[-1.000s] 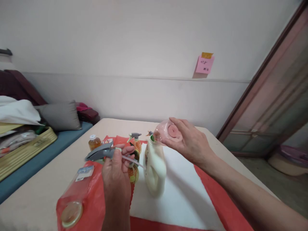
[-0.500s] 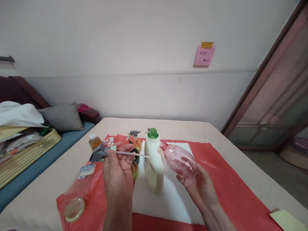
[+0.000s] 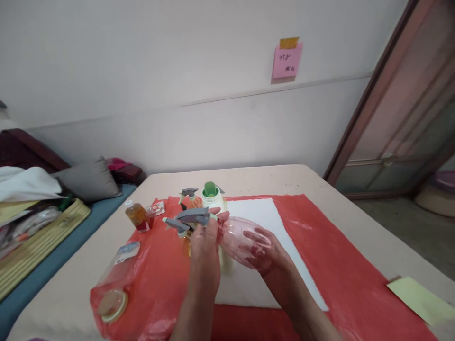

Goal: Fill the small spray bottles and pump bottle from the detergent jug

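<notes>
My left hand is closed on a grey spray trigger head, held sideways at the neck of a clear pink bottle. My right hand wraps around that bottle's base, tilting it with the neck toward the left. The joint between head and neck is partly covered by my left fingers, and the thin tube no longer shows outside. Behind both hands stands a cream jug with a green spout. Left of it are an orange spray bottle and another spray bottle, partly hidden.
A red sheet and a white sheet cover part of the table. To the left are an amber bottle and a clear jar lying down. Yellow sticky notes lie at right.
My left hand has brought the spray head rightward to the pink bottle's neck; its tube, visible before, is now out of sight. The pink bottle has moved left. The view has shifted slightly.
</notes>
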`<state>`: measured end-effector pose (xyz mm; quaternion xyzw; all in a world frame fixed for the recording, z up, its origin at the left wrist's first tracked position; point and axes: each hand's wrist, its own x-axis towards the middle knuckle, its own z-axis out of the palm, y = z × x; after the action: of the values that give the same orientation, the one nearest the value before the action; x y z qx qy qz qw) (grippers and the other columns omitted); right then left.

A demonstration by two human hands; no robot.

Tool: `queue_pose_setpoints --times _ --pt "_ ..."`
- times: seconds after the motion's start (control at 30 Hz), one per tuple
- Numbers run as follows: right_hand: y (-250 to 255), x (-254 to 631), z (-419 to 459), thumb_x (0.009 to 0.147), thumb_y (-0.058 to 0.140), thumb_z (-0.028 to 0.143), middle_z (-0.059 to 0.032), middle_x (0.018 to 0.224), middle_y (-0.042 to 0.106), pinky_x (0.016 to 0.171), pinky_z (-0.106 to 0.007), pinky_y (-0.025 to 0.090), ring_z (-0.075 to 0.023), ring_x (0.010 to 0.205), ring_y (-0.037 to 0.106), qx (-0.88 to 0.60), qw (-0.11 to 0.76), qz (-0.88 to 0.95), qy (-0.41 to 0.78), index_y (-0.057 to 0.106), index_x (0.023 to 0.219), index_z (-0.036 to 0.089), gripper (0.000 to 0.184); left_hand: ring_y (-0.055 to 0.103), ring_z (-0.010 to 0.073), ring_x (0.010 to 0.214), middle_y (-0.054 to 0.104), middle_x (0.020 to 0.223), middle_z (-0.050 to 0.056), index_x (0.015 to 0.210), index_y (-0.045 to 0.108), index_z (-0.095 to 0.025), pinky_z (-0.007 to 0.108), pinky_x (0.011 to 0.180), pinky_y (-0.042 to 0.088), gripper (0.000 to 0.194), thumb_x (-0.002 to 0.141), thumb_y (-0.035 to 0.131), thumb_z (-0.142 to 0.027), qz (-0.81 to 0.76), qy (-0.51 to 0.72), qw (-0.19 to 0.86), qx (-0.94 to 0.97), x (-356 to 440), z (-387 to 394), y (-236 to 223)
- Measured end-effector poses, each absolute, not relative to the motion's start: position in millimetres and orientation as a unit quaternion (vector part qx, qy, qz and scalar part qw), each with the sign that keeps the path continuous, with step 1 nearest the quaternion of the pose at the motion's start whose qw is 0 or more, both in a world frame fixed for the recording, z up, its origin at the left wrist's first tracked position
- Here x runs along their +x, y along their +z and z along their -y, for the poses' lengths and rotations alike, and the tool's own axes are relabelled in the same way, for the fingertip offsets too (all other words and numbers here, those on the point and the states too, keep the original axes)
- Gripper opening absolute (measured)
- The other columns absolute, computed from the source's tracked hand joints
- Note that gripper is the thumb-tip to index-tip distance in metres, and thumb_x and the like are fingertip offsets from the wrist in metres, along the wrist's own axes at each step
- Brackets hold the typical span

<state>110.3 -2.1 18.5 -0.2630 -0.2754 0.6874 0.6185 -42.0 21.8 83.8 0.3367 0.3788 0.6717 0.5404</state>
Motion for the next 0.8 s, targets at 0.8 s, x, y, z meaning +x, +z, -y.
queue_pose_setpoints --times 0.8 --pt "24.0 103.2 25.9 0.078 0.064 0.069 -0.0067 0.088 0.069 0.069 -0.033 0.051 -0.0179 0.072 0.064 -0.363 0.528 0.369 0.673 0.054 0.131 0.019 0.073 0.068 0.0182 0.082 0.074 0.083 0.004 0.084 0.065 -0.017 0.028 0.077 0.052 0.019 0.087 0.059 -0.036 -0.386 0.735 0.432 0.353 -32.2 -18.9 81.1"
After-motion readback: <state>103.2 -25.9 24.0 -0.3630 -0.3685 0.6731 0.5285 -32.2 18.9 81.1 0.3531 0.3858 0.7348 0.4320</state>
